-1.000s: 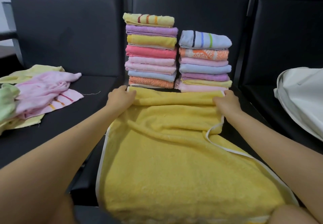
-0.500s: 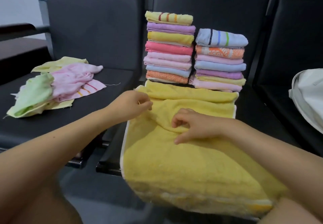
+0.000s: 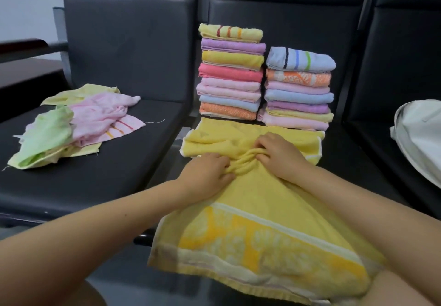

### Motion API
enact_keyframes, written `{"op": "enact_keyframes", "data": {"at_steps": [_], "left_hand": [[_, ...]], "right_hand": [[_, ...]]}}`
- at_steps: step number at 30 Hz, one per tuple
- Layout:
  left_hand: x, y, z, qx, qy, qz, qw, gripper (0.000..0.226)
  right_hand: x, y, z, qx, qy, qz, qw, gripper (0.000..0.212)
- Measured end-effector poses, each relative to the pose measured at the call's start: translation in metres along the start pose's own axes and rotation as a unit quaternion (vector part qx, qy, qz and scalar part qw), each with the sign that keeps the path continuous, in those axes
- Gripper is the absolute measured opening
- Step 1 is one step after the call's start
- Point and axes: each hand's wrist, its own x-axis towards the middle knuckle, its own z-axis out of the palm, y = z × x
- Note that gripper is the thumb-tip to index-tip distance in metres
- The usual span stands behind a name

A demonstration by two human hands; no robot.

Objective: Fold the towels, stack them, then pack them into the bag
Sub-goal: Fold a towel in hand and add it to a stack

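Observation:
A large yellow towel (image 3: 253, 229) lies across the middle black seat and hangs over its front edge toward me. My left hand (image 3: 207, 172) and my right hand (image 3: 279, 152) meet at its middle, both pinching bunched folds of the cloth. Behind it stand two stacks of folded towels: a taller left stack (image 3: 230, 74) and a shorter right stack (image 3: 298, 90). A pile of unfolded towels (image 3: 76, 124), pink, green and pale yellow, lies on the left seat. The white bag (image 3: 420, 136) sits on the right seat, partly cut off by the frame.
Black padded seats (image 3: 100, 176) with tall backrests (image 3: 128, 50) run across the view. A gap separates the left seat from the middle one. A dark armrest or ledge (image 3: 26, 45) is at the far left.
My hands have left the towel's far corners and come together at its middle, gathering the cloth into ridges. The view has shifted, showing more of the towel's patterned near hem.

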Motion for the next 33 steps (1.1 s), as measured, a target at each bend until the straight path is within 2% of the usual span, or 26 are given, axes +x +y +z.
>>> {"op": "enact_keyframes", "data": {"at_steps": [2,5,6,8,10,12,17,20,23,26,29,31,33], "left_hand": [[0.013,-0.005,0.003,0.001,0.015,-0.008,1.0,0.027],[0.028,-0.014,0.005,-0.027,0.034,-0.044,0.998,0.027],[0.032,-0.017,0.005,-0.027,0.041,-0.052,0.997,0.027],[0.039,-0.023,0.006,-0.016,0.057,-0.065,0.996,0.029],[0.043,-0.026,0.007,-0.005,0.07,-0.073,0.995,0.03],[0.044,-0.026,0.008,0.001,0.07,-0.074,0.995,0.03],[0.039,-0.013,0.002,0.015,0.086,-0.041,0.995,0.024],[0.029,-0.004,-0.012,-0.016,0.125,-0.022,0.992,0.028],[0.012,0.007,-0.028,-0.074,0.135,0.006,0.988,0.019],[-0.007,0.019,-0.038,-0.107,0.072,0.052,0.99,0.018],[-0.019,0.016,-0.031,-0.08,-0.04,0.123,0.988,0.042],[-0.023,0.006,-0.023,-0.051,-0.1,0.15,0.982,0.061],[-0.025,-0.004,-0.018,-0.072,-0.103,0.149,0.981,0.062]], "right_hand": [[-0.001,-0.001,-0.002,0.004,0.036,-0.002,0.999,0.027],[-0.006,-0.013,-0.013,0.022,0.104,0.006,0.994,0.019],[-0.009,-0.018,-0.019,0.05,0.084,0.023,0.995,0.025],[-0.019,-0.03,-0.027,0.1,-0.041,0.073,0.992,0.043],[-0.032,-0.039,-0.029,0.048,-0.177,0.069,0.981,0.055],[-0.042,-0.041,-0.026,0.009,-0.211,0.042,0.977,0.057],[-0.053,-0.047,-0.023,0.047,-0.163,0.004,0.985,0.016],[-0.058,-0.042,-0.025,0.028,-0.12,0.033,0.992,0.015],[-0.056,-0.028,-0.029,0.008,-0.066,0.056,0.996,0.015],[-0.051,-0.011,-0.031,-0.002,-0.011,0.071,0.997,0.015],[-0.049,0.0,-0.031,-0.06,0.012,0.079,0.995,0.014],[-0.051,-0.003,-0.033,-0.038,0.023,0.086,0.995,0.011],[-0.056,-0.015,-0.034,0.025,0.019,0.071,0.997,0.008]]}}
